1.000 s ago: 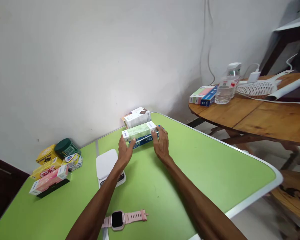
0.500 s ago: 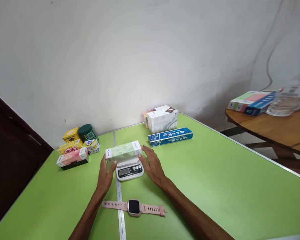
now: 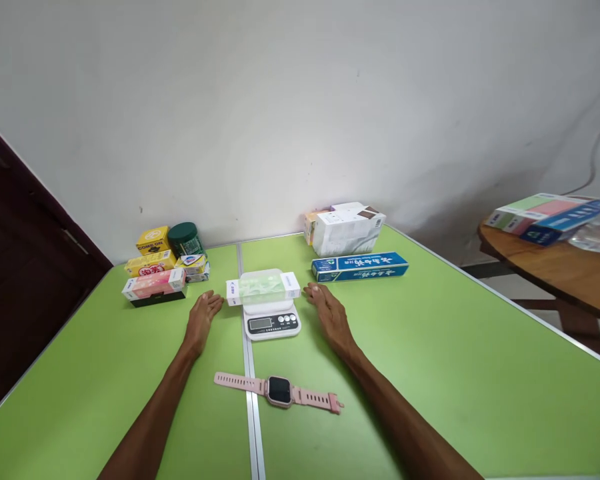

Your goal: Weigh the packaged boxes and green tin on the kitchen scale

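A long white and pale green box (image 3: 263,289) lies across the small white kitchen scale (image 3: 272,323) in the middle of the green table (image 3: 430,360). My left hand (image 3: 202,319) rests flat on the table just left of the box, fingers stretched out and holding nothing. On the other side of the scale my right hand (image 3: 327,313) lies open too, its fingertips a little short of the box's right end. Neither hand touches the box.
A pink smartwatch (image 3: 279,391) lies near me in front of the scale. A blue long box (image 3: 360,266) and white boxes (image 3: 347,229) sit at the back right. Yellow and pink boxes (image 3: 153,285) with a green jar (image 3: 185,239) stand back left. A wooden table (image 3: 555,267) is at right.
Both hands carried the white and green box from the back boxes to the scale, set it down and let go. They now lie flat on either side.
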A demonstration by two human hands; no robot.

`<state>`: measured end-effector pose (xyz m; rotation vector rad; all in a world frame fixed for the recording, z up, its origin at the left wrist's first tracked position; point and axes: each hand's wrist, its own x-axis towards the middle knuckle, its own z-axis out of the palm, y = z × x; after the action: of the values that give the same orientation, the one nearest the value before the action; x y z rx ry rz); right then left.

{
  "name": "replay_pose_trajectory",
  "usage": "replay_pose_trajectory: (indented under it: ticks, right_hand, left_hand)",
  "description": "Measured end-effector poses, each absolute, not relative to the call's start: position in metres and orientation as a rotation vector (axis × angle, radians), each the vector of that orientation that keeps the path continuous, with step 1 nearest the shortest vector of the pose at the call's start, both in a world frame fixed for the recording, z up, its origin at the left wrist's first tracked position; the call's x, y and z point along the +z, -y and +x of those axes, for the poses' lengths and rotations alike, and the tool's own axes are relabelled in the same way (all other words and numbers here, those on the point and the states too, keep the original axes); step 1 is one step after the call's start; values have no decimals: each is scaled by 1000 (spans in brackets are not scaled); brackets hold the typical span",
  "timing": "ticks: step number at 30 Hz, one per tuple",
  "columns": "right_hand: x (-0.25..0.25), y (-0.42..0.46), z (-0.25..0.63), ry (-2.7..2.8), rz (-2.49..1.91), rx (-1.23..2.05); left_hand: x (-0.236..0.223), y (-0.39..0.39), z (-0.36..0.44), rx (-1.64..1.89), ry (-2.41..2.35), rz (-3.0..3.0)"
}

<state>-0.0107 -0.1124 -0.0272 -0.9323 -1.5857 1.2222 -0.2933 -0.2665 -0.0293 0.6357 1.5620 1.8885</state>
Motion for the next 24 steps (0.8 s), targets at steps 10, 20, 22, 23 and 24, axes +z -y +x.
replay_pose_trajectory:
  ticks: [10,20,22,23,24]
  right_hand:
    - [-23,119,-11,1655,-900,1159]
    - [-19,139,-13,1781,-825,1022]
    - [-11,148,-24,1783,-803,1017]
    - [-5,152,-34,1783,-784,1019]
    - [1,157,-46,1783,-761,1029]
  left_hand:
    - [-15,281,-250,1722,-1843,966]
    - [-10,284,-219,1615,-1821,1225]
    - [-2,286,-222,1725,-1811,1223]
    - [3,288,-226,1792,-1819,1215]
    - [10,291,-233,1863,-1846,1197]
